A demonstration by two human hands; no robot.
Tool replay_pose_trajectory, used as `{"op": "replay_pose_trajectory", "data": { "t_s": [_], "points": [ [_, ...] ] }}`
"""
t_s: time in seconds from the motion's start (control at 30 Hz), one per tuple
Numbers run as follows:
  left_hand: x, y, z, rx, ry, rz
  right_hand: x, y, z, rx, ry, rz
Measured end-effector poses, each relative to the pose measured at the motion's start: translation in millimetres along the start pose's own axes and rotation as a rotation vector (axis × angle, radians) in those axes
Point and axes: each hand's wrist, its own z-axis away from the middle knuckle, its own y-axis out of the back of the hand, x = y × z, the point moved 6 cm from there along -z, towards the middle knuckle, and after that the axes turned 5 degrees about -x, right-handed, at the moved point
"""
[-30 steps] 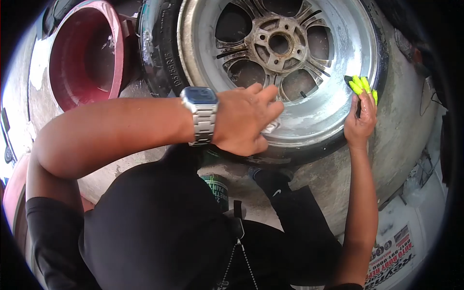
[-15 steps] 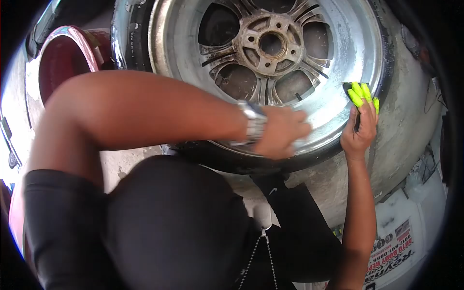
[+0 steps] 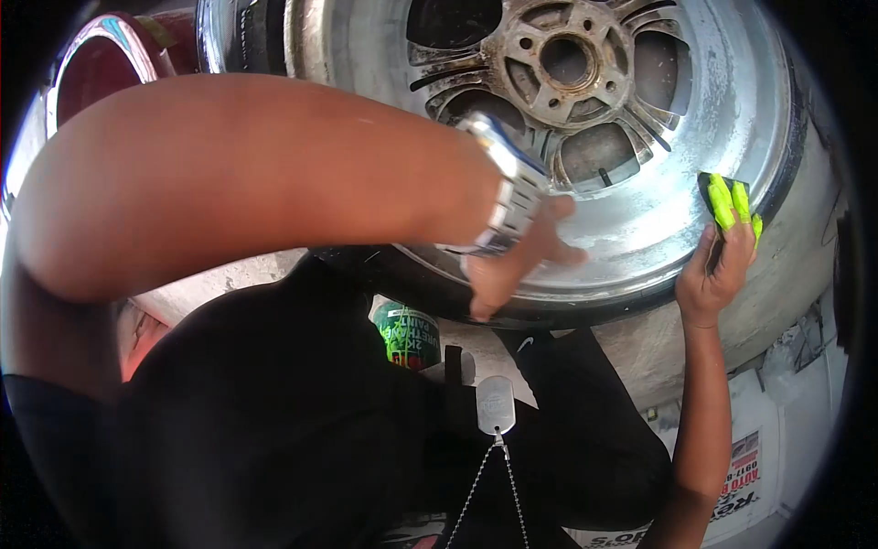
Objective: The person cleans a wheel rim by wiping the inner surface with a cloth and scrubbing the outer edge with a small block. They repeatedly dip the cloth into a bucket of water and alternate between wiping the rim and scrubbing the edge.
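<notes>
A car wheel lies flat in front of me, its metal rim worn and whitish-grey, with a black tire round it. My left hand, with a silver watch at its wrist, is over the near side of the rim. Its fingers are spread and nothing shows in them. Bright yellow-green covering wraps the fingers of my right hand. These fingers press a small dark sheet, possibly sandpaper, against the right inner wall of the rim. The sheet is mostly hidden under them.
A green can labelled urethane paint stands close to my legs, below the tire. At the upper left is a dark red, round-mouthed object. A printed white sheet lies at the lower right. A metal tag hangs from a chain at my chest.
The view has shifted, and the wheel appears farther right. My left hand has turned, with its fingers more spread. The paint can has come into sight. My right hand stays at the rim's right side.
</notes>
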Motion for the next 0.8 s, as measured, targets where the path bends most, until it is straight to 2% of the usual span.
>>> {"op": "replay_pose_trajectory", "data": {
  "t_s": [0.1, 0.33, 0.43, 0.5, 0.57, 0.67, 0.73, 0.8],
  "points": [
    [4.3, 1.2, -4.3, 0.070, 0.032, -0.183, 1.4, -1.0, 1.5, 0.012, 0.007, 0.013],
    [-10.7, 0.6, 39.8, -0.019, -0.048, -0.196, 5.4, -0.9, 2.8, -0.005, -0.003, -0.017],
    [-14.7, 6.1, 77.7, 0.113, -0.037, -0.142, 5.5, -0.9, 3.5, 0.007, 0.004, -0.013],
    [-8.5, 21.8, 107.2, 0.136, 0.028, -0.135, 8.2, -2.2, 6.0, 0.002, 0.002, -0.010],
    [-2.5, 28.1, 124.8, 0.109, 0.211, -0.198, 6.8, -1.1, 4.7, 0.031, -0.030, -0.041],
    [3.1, 22.5, 159.8, 0.237, 0.473, -0.354, 11.2, -3.2, 8.1, 0.047, -0.042, -0.065],
    [-7.0, 28.7, 189.0, 0.437, 0.514, -0.448, 14.1, -4.8, 10.9, 0.047, -0.026, -0.014],
    [-18.4, 39.5, 207.5, 0.666, 0.442, -0.454, 13.0, -4.4, 8.3, -0.006, 0.006, 0.014]
  ]
}}
